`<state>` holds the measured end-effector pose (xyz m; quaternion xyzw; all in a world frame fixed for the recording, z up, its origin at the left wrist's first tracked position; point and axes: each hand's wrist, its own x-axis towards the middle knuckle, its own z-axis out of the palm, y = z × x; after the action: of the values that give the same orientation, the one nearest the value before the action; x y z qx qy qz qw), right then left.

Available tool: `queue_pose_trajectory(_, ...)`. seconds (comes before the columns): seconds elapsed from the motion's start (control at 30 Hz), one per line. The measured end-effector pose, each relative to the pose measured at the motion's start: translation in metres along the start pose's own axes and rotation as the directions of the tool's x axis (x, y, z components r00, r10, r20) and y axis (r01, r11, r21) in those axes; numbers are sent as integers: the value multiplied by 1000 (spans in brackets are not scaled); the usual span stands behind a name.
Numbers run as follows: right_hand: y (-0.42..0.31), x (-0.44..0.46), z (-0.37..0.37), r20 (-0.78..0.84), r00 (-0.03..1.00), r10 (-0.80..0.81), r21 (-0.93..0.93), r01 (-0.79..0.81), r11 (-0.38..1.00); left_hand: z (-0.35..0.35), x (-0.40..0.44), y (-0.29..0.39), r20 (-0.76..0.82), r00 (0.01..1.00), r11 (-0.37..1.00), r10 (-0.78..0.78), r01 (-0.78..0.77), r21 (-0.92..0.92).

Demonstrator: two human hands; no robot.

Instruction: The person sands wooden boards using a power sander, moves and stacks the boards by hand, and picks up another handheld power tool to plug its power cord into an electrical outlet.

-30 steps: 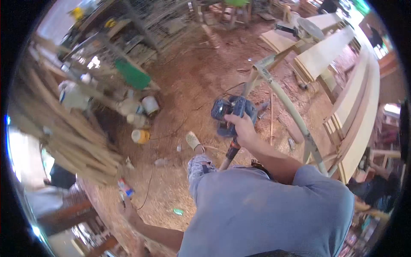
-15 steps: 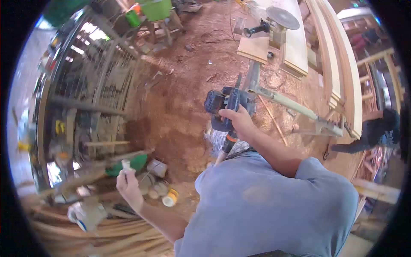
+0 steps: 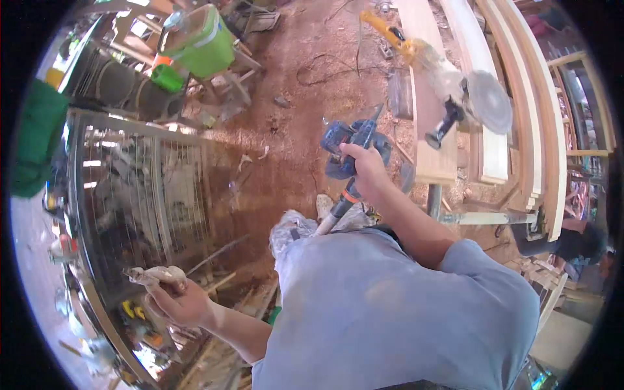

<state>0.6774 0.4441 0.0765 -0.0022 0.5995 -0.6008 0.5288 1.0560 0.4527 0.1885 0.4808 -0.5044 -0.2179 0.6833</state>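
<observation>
My right hand [image 3: 369, 168] is wrapped around a dark blue and black power tool [image 3: 354, 140] in front of my body. Its exact kind is not clear. A pale tube with an orange ring [image 3: 342, 205] runs from its near end toward my waist. Out to the left, my left hand [image 3: 182, 304] is closed on a crumpled whitish thing, rag-like [image 3: 158, 275], with a dark tip. It is pinched between thumb and fingers, beside a dark framed metal grille [image 3: 146, 195].
A yellow angle grinder [image 3: 404, 47] with a large grey disc [image 3: 489, 102] rests on wooden boards [image 3: 434, 156] at the right. Long planks [image 3: 530, 97] lie beyond. Ahead left stands a green bucket [image 3: 207, 49]. Another person [image 3: 578, 244] is at far right. Shavings cover the floor.
My view has turned left, so the grinder and boards appear farther right and lower. The left hand has moved left and lower in view. The right hand keeps its hold on the power tool.
</observation>
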Motion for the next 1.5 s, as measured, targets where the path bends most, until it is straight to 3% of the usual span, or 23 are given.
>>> queue_pose_trajectory(0.07,-7,37,9,53,997,-59,-30,60,998,18,34,-36,113,992,954,-55,86,-286)
queue_pose_trajectory(0.2,-44,82,65,21,998,-51,-44,52,998,116,100,-89,189,971,868,-149,219,-445)
queue_pose_trajectory(0.27,-56,112,97,-22,990,-137,-42,136,990,158,135,-129,466,832,595,-300,545,-590)
queue_pose_trajectory(0.3,-58,138,105,-13,979,-202,-9,202,979,189,148,-146,425,811,522,-401,584,-622)
queue_pose_trajectory(0.33,-69,158,118,-44,974,-223,1,223,975,211,161,-176,458,798,501,-391,602,-621)
queue_pose_trajectory(0.37,-82,175,129,-81,970,-230,6,231,973,232,168,-212,430,807,703,-404,575,-419)
queue_pose_trajectory(0.43,-108,203,152,-151,957,-246,10,250,968,291,199,-242,529,747,734,-403,609,-301)
queue_pose_trajectory(0.47,-120,216,164,-168,950,-262,17,269,963,329,214,-252,651,663,589,-370,709,-388)
queue_pose_trajectory(0.5,-131,228,176,-189,943,-275,36,286,957,361,234,-259,655,597,622,-463,745,-240)
queue_pose_trajectory(0.53,-142,241,185,-224,932,-285,51,303,952,387,251,-277,731,513,659,-451,744,-116)
queue_pose_trajectory(0.6,-161,266,196,-299,930,-211,163,268,950,449,280,-299,796,484,732,-364,677,-77)
queue_pose_trajectory(0.73,-203,316,194,-371,904,-210,302,331,894,569,336,-301,905,343,718,-254,693,-61)
queue_pose_trajectory(0.8,-211,357,184,-467,857,-220,343,405,847,633,346,-302,915,329,712,-232,699,-71)
queue_pose_trajectory(0.87,-220,397,171,-549,807,-219,373,471,800,692,352,-311,950,286,726,-127,679,-107)
queue_pose_trajectory(0.93,-241,439,152,-647,763,-15,521,456,721,749,355,-302,946,243,842,-215,537,53)
queue_pose_trajectory(1.0,-229,487,117,-716,694,78,559,504,658,797,354,-325,990,94,881,-103,471,47)
queue_pose_trajectory(1.07,-231,511,95,-626,676,388,772,471,427,847,327,-319,964,66,881,-257,425,205)
queue_pose_trajectory(1.2,-245,523,100,-725,538,431,678,666,311,932,292,-345,880,-358,915,-312,138,380)
queue_pose_trajectory(1.23,-243,529,95,-725,514,458,661,708,251,952,280,-360,872,-392,925,-293,114,362)
queue_pose_trajectory(1.3,-241,538,91,-722,477,501,620,767,164,995,258,-384,747,-579,907,-328,27,420)
queue_pose_trajectory(1.4,-251,548,102,-733,370,571,491,868,67,1043,239,-353,654,-711,961,-256,-114,253)
queue_pose_trajectory(1.43,-276,544,113,-725,296,622,397,917,26,1070,219,-393,590,-756,957,-283,-262,124)
queue_pose_trajectory(1.5,-249,563,115,-738,225,636,285,958,-7,1104,200,-380,462,-856,946,-231,-309,-101)
